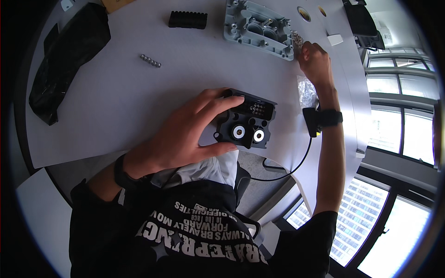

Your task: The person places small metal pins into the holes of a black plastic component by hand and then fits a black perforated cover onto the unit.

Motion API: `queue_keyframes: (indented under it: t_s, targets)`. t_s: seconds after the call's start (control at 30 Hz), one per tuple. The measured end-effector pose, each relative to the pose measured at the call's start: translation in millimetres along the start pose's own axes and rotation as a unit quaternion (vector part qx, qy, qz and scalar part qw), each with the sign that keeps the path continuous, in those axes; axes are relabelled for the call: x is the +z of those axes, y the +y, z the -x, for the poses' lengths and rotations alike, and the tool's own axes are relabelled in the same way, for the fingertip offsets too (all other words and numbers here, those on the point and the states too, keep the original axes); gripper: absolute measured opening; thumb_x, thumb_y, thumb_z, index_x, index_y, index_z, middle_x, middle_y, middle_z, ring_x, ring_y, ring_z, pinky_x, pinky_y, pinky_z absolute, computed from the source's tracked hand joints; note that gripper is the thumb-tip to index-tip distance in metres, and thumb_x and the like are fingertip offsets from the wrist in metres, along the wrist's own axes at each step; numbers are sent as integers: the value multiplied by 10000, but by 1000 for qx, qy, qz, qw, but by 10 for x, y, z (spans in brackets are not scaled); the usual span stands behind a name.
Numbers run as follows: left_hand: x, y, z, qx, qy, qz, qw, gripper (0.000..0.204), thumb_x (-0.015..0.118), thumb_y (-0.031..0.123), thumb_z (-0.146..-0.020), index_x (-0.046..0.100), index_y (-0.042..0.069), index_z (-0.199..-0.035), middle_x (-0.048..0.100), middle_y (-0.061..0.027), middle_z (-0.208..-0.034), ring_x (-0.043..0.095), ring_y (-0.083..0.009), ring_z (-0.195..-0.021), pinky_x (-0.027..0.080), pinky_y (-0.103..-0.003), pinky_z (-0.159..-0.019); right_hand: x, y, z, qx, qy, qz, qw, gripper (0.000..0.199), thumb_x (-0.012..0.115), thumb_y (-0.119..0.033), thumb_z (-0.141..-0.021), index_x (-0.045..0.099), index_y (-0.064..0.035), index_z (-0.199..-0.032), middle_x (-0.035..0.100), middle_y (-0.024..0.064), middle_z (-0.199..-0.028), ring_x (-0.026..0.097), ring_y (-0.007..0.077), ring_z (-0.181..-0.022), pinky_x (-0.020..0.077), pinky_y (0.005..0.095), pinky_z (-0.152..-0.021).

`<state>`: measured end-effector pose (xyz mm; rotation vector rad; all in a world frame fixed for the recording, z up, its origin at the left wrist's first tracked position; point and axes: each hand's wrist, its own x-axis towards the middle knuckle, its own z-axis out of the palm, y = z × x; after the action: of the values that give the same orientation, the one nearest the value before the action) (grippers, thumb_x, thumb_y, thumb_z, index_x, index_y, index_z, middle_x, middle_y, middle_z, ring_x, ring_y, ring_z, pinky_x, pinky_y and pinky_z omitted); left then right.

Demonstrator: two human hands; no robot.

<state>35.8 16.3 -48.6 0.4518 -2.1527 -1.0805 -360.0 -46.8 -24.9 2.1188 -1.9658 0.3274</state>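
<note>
My left hand (181, 125) grips a black plastic housing (227, 120) by its left side, thumb below and fingers over the top edge. The housing has two round holes with bright metal rings and a rectangular socket showing several small metal pins. At the upper right my right hand (316, 62) is closed, fingertips pinched beside a small heap of metal pieces (297, 39), perhaps screws. What its fingers hold is hidden. Just left of that heap lies a grey cast housing (258, 28). Below my right hand is a clear plastic bag (306, 91).
A short row of metal balls or nuts (150, 60) lies on the white table (125, 102). Behind it is a black ribbed block (187, 20). A black plastic bag (69, 60) covers the far left. A cable (301, 162) runs from my right wristband past the table edge.
</note>
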Motion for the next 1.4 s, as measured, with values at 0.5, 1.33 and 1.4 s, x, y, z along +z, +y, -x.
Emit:
queue_keyframes:
  t_s: [0.5, 1.33, 1.4]
  targets:
    - [-35, 9, -33, -12, -8, 12, 1000, 754, 818, 334, -863, 463, 91, -1483, 515, -209, -1428, 572, -384, -1277, 507, -471, -1040, -386, -44, 169, 47, 9, -56, 997, 168, 710, -19, -841, 727, -48, -1006, 718, 136, -934, 719, 307, -801, 583, 390, -735]
    - [-25, 3, 7, -42, -25, 41, 998, 769, 841, 244, -839, 467, 76, -1488, 481, -175, -1508, 500, -361, -1379, 465, -446, -1109, -998, -1248, 482, 79, 10, -240, 968, 180, 678, 60, -830, 686, -33, -983, 693, 49, -787, 664, 131, -671, 547, 281, -659]
    - [14, -13, -6, -11, 0, 23, 1000, 775, 814, 372, -868, 444, 119, -1501, 512, -204, -1423, 586, -367, -1263, 536, -460, -1019, -1089, -1444, 599, 102, 25, -292, 951, 286, 676, 91, -833, 715, -42, -1083, 696, 45, -803, 669, 127, -689, 546, 277, -651]
